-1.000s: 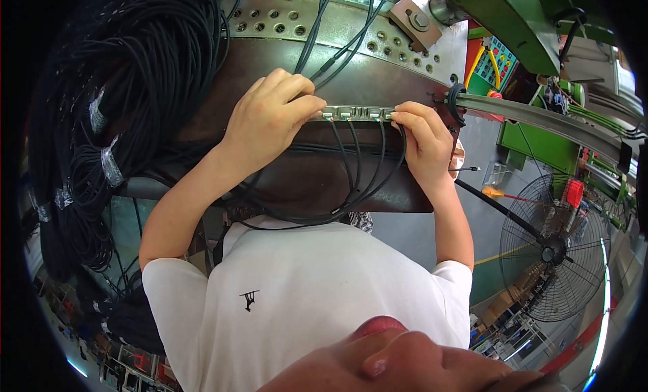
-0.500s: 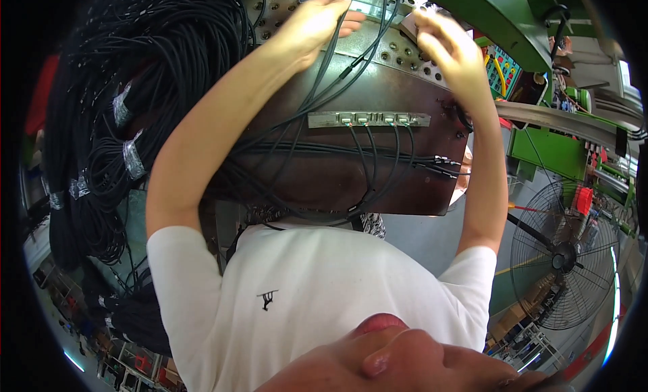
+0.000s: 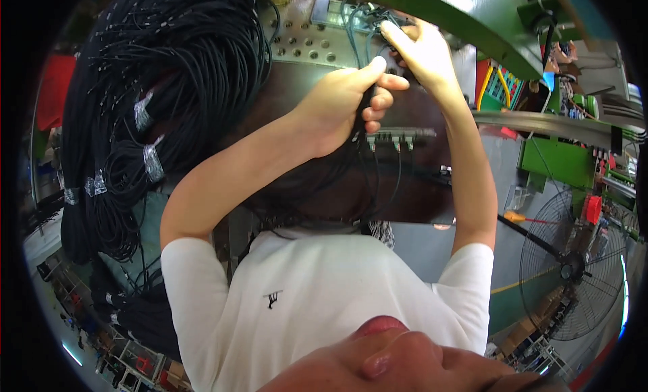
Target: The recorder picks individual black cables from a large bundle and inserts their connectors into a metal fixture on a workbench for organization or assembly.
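My left hand (image 3: 341, 101) is closed around several thin black cables above the table, thumb pointing up and fingers curled. The cables (image 3: 352, 37) loop upward from it to the far edge of the table. There my right hand (image 3: 426, 58) is closed on the dark cable ends, its thumb on their near side; its other fingers are partly hidden. Just beyond my left hand's fingers lies a metal strip fixture (image 3: 424, 132), partly covered by that hand. White connectors (image 3: 397, 146) sit along it, with black leads running toward me.
A large heap of black cables (image 3: 196, 47), tied with shiny bands, hangs at the left. A perforated metal plate (image 3: 297, 51) lies at the far side of the brown tabletop (image 3: 432, 196). A green machine arm (image 3: 486, 27) arches overhead; a fan (image 3: 572, 265) stands right.
My left hand has come down toward me and right, bringing the cables over the metal strip. My right hand, formerly loose with fingers apart, has closed on the cable ends.
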{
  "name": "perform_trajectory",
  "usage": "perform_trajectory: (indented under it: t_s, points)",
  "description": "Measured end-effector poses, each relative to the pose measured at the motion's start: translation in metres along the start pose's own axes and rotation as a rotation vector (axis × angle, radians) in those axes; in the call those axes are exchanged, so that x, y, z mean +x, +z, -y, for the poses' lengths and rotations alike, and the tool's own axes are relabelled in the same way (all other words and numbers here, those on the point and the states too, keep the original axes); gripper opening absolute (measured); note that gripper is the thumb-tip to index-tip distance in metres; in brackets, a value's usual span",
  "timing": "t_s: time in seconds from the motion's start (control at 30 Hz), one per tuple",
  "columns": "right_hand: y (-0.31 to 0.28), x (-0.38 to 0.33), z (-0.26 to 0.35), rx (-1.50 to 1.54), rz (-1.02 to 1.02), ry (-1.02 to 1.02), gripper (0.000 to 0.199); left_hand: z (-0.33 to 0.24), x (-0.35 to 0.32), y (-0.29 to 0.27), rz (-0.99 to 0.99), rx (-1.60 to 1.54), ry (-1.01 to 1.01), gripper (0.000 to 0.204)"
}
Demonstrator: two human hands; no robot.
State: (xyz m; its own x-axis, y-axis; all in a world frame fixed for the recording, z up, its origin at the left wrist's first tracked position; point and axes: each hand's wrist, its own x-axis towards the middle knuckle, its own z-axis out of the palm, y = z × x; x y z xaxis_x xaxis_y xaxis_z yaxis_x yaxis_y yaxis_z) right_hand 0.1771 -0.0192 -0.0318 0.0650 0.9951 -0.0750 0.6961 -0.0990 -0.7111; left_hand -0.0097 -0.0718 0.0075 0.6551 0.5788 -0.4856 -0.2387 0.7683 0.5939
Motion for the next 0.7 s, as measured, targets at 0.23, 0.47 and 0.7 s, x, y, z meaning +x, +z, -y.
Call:
perform_trajectory:
  t_s: [0.23, 0.47, 0.7]
  points:
    - [-0.001, -0.032, -0.028, -0.062, -0.104, -0.462, 0.035, -0.023, -0.086, -0.060, 0.130, -0.153, 0.080, 0.030]
    - [0.013, -0.049, -0.010, -0.503, -0.129, -0.812, 0.034, -0.132, -0.134, -0.169, -0.950, 0.727, 0.432, 0.064]
    - [0.008, -0.128, -0.023, -0.262, 0.068, -0.656, 0.031, 0.025, -0.079, -0.076, -0.003, 0.584, -0.153, 0.036]
